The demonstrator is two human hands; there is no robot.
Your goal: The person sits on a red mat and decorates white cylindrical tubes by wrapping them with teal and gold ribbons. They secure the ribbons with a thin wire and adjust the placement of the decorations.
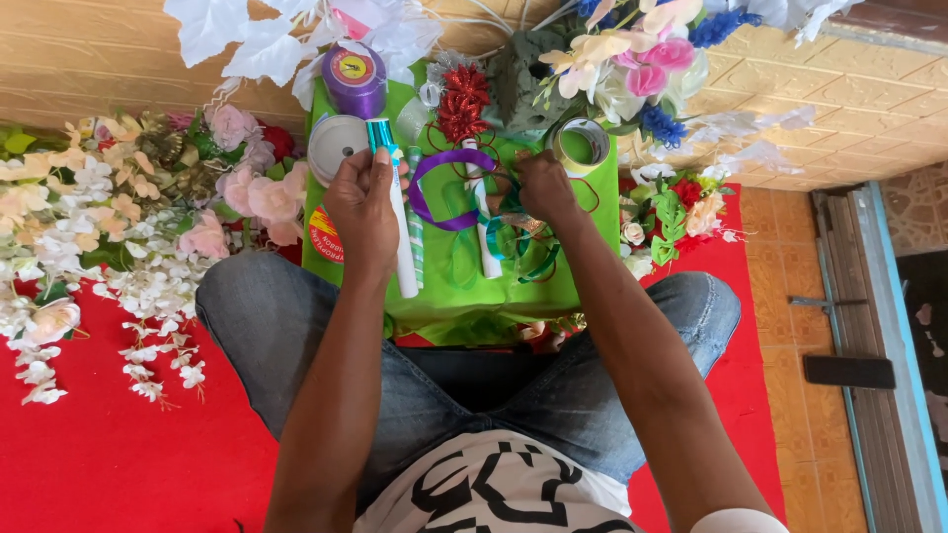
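Observation:
My left hand grips a white stick topped with teal foil ribbon, held over a green sheet that lies across my lap. My right hand pinches tangled green curling ribbon beside a second white stick with a red tinsel flower at its top. A purple ribbon loop lies between my two hands.
Ribbon spools sit at the sheet's far edge: purple, white, green. Artificial flowers pile up on the left, right and top. A red carpet covers the floor, with tiles to the right.

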